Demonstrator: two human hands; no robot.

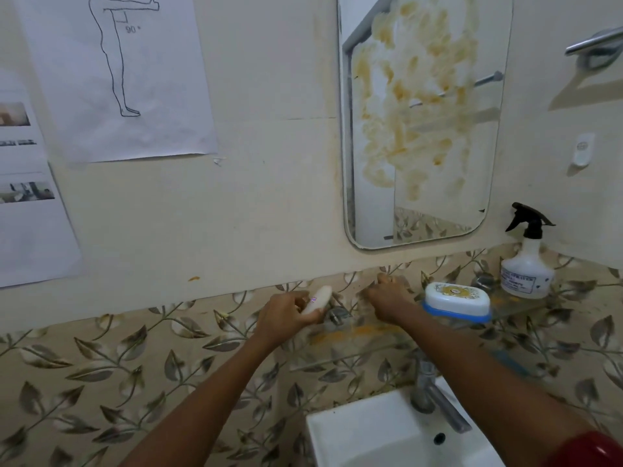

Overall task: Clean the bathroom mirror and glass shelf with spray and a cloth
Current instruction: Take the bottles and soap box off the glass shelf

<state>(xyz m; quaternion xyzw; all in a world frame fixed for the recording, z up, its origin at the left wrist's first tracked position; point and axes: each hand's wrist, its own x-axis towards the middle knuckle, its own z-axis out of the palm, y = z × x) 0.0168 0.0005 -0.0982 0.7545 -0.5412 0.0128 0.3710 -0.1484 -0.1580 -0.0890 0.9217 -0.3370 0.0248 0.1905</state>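
The wall mirror (421, 123) is smeared with yellow-brown streaks over most of its glass. Below it runs a glass shelf (364, 345) with an orange smear on its left part. My left hand (286, 318) is closed on a small white oblong object (318, 298) near the shelf's left metal bracket (337, 315). My right hand (387, 298) rests over the shelf against the tiled wall, fingers curled; I cannot tell if it holds anything. A clear spray bottle (527, 267) with a black trigger stands at the shelf's right end. No cloth is visible.
A white and blue soap box (456, 301) sits on the shelf between my right hand and the bottle. A white sink (371, 433) with a metal tap (435, 396) lies below. Paper sheets (118, 79) hang on the left wall; a towel rail (593, 42) is upper right.
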